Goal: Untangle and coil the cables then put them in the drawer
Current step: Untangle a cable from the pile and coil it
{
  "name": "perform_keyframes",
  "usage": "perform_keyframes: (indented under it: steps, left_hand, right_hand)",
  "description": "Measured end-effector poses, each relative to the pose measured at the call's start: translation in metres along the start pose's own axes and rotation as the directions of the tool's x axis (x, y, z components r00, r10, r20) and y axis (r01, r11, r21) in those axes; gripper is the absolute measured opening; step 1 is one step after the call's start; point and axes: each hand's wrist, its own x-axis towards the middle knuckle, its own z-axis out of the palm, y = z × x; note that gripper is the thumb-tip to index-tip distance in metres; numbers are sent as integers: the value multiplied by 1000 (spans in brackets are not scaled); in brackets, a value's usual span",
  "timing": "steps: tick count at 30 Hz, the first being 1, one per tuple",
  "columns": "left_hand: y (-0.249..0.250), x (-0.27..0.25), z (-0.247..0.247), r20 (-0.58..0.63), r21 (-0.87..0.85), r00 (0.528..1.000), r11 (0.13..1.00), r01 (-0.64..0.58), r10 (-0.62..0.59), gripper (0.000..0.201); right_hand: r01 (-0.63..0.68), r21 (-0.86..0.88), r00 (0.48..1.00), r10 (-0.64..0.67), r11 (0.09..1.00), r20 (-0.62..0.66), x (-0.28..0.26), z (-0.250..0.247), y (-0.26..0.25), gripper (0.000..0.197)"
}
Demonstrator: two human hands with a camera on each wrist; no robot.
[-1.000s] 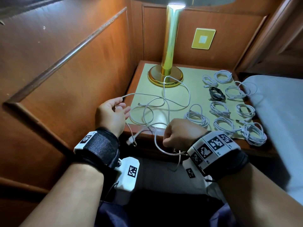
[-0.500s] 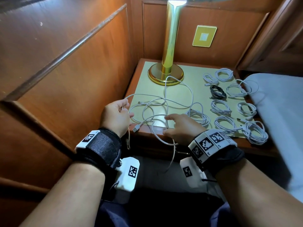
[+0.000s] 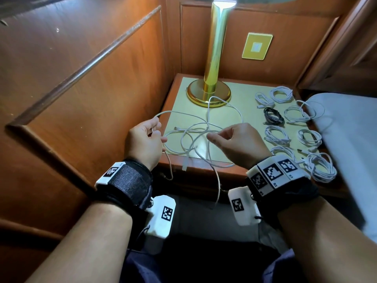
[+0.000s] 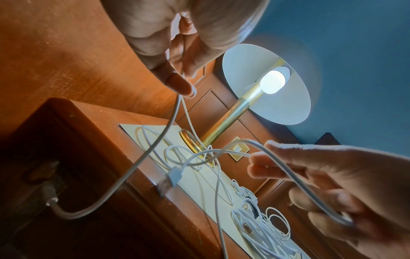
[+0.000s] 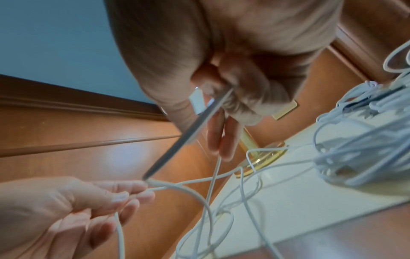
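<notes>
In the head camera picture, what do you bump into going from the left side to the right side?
Wooden wall panel → left hand → tangled white cable → right hand → coiled white cables → bed.

glossy brass-look lamp [image 3: 214, 58], varnished wood nightstand [image 3: 173, 94]

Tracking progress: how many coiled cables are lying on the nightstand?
8, on the nightstand right side: back row two white coils; then black coil, white; then two white; front two white. Right hand may hide more.
</notes>
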Motion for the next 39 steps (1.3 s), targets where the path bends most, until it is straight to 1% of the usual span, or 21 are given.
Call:
perform_keyframes:
  steps: [2,3,4,6,7,8,9,10,12,14,16,19,23,25,28,30,32,33,35,37,39]
  left_hand:
    - [0,0,0,-13,1,1000,1000,-2,2,40]
    - [1,0,0,-21,2,1000,1000,-5,5,40]
    - [1,0,0,-29,0,1000,1000,-11,11,40]
    - [2,0,0,-39,-11,999,1000,-17,16,40]
    - [2,0,0,-38,-17,999,1000,-13,12,40]
    - [2,0,0,-36,-20,999,1000,-7,7,41]
    - [3,-1,1,-30,-21,1000,1000,-1,1,41]
    - [3,-2,2,-21,-18,1000,1000,4,-4,42]
    - [3,-4,3,10,0,1000,1000,16,-16,41]
    - [3,-6,4,41,20,999,999,33,-34,40]
    - [2,-8,5,59,48,997,998,39,-42,39]
    - [2,-8,4,70,74,997,997,35,-40,37]
    - [1,-7,2,54,96,998,995,32,-37,36]
    - [-1,-6,1,35,92,998,994,51,-55,35]
    - [-3,-2,-2,14,91,997,993,80,-82,35]
    - [-6,0,-3,4,88,996,992,86,-87,34]
    - [-8,4,-4,-5,88,997,993,82,-82,33]
    - [-9,6,-4,-10,89,997,993,76,-76,33]
    - [-10,10,-6,-20,86,998,994,68,-67,33]
    - [-10,13,-7,-33,75,997,995,68,-65,34]
    - [-10,15,-10,-47,58,997,996,67,-64,34]
  right_hand:
    - [-34,-166,982,63,986,176,-3,-6,-1,84]
    - [-29,-263,949,109,965,295,-6,-8,-1,92]
    - [0,-346,899,152,938,411,-10,-7,-2,87]
    - [89,-424,781,200,901,591,-20,-4,-4,78]
    - [135,-436,724,211,890,656,-25,-2,-5,79]
    - [167,-448,689,221,878,690,-29,1,-4,77]
    - [193,-457,689,211,868,693,-32,4,-3,74]
    - [210,-466,719,187,859,669,-34,6,-1,69]
    - [222,-452,813,92,864,575,-34,8,4,63]
    - [214,-406,885,0,889,466,-32,10,7,52]
    - [199,-336,929,-68,921,363,-30,13,7,38]
    - [158,-247,964,-95,956,248,-21,24,7,35]
    - [126,-203,982,-94,971,161,-1,45,5,43]
    - [119,-211,985,-89,970,146,11,54,0,47]
    - [154,-292,978,-104,944,180,28,63,-11,56]
    - [186,-348,965,-105,919,238,40,70,-17,69]
    - [183,-412,946,-45,892,322,50,80,-18,80]
    - [183,-450,936,-14,874,352,54,85,-18,78]
    - [206,-502,924,2,840,382,56,95,-20,63]
    - [247,-517,919,-30,819,392,53,97,-25,46]
    - [281,-503,917,-74,817,392,46,95,-30,39]
